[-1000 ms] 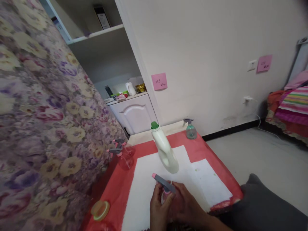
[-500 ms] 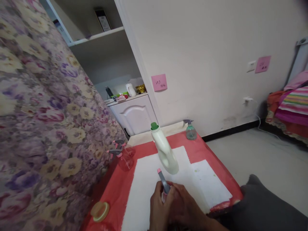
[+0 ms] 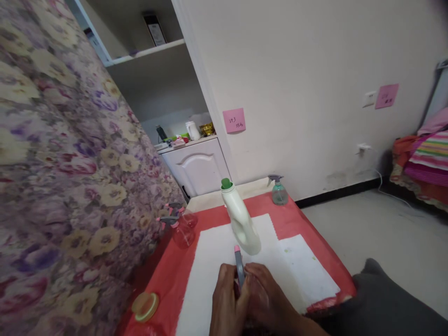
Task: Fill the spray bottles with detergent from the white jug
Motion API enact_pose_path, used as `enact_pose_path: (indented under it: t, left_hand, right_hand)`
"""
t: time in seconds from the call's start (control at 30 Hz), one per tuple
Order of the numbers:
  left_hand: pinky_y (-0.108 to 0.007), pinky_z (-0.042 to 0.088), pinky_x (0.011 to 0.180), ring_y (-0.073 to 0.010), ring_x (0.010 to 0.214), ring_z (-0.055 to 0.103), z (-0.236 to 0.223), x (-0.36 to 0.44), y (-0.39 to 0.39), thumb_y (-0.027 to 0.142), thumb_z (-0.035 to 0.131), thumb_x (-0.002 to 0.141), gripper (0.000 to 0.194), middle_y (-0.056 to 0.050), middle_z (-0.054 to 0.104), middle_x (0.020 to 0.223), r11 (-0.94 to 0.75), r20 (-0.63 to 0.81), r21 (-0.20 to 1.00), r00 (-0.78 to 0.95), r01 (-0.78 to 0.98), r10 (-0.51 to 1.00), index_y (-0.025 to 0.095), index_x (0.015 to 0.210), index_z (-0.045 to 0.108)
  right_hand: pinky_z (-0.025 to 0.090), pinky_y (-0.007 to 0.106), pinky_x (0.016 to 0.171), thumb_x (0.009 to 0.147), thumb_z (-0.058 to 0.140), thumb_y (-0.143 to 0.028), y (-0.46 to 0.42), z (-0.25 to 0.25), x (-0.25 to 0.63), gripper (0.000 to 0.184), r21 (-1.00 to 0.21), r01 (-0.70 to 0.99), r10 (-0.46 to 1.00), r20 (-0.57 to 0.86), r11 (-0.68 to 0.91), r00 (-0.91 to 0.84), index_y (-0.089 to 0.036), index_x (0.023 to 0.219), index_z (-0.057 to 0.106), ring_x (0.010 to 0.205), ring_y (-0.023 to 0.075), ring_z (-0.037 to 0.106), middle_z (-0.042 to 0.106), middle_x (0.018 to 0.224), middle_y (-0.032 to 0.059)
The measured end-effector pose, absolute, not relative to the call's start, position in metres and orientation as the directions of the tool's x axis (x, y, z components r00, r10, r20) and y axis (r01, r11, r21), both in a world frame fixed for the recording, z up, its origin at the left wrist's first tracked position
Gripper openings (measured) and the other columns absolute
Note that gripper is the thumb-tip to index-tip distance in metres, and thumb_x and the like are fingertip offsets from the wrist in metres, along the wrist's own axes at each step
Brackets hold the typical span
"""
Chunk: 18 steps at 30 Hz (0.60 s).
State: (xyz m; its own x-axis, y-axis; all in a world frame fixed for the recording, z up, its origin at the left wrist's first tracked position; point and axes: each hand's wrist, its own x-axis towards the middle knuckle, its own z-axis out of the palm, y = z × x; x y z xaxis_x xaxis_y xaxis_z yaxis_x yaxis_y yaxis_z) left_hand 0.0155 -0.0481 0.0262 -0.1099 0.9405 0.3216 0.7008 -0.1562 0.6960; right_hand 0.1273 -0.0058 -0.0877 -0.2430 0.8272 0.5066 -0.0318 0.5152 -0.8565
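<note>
Both hands are closed around a small spray bottle low in the view; only its grey trigger head with a pink nozzle tip sticks up between them. My left hand grips the left side and my right hand wraps the right side and the head. The bottle's body is hidden by the fingers. Just beyond the hands stands a tall white jug with a green cap on a white cloth laid over a red table.
Two pink spray bottles stand at the table's left edge, a green spray bottle at the far corner. A round yellow lid lies near left. A flowered curtain hangs left; a dark cushion is at the right.
The spray head has turned in my hands: its pink nozzle swung from pointing left to pointing away and up. Both hands stayed closed on the bottle.
</note>
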Motion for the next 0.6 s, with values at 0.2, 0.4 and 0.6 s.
enact_pose_path:
  t: [0.2,0.4,0.6]
  left_hand:
    - [-0.029,0.045,0.062,-0.0189,0.069,0.059,0.022,0.018,-0.043,0.043,0.048,0.091,0.025,-0.002,0.060,0.082,-0.201,0.401,0.694,-0.139,0.692,0.905,0.023,0.094,0.064]
    - [-0.029,0.044,0.063,-0.0203,0.076,0.061,0.009,0.013,-0.036,0.038,0.042,0.094,0.023,-0.003,0.061,0.084,-0.169,0.456,0.599,-0.159,0.783,0.876,0.026,0.092,0.062]
    - [-0.028,0.045,0.063,-0.0187,0.072,0.061,-0.002,0.009,-0.033,0.037,0.039,0.095,0.023,-0.002,0.058,0.082,-0.142,0.428,0.609,-0.173,0.780,0.887,0.027,0.093,0.059]
  right_hand:
    - [0.050,0.033,0.076,0.082,0.056,-0.022,0.004,-0.045,0.112,0.006,-0.845,0.032,0.845,0.530,0.533,-0.072,-0.023,0.088,0.057,0.084,0.0209,0.059,0.060,0.089,0.0042]
    - [0.044,0.027,0.063,0.079,0.055,-0.015,0.012,-0.043,0.101,0.010,-0.906,0.079,0.908,0.418,0.416,0.014,-0.023,0.076,0.050,0.066,0.0161,0.053,0.055,0.073,-0.0019]
    - [0.047,0.028,0.069,0.080,0.057,-0.020,0.013,-0.039,0.109,0.008,-0.895,-0.049,0.889,0.447,0.444,-0.095,-0.022,0.073,0.054,0.073,0.0170,0.055,0.056,0.078,0.0005]
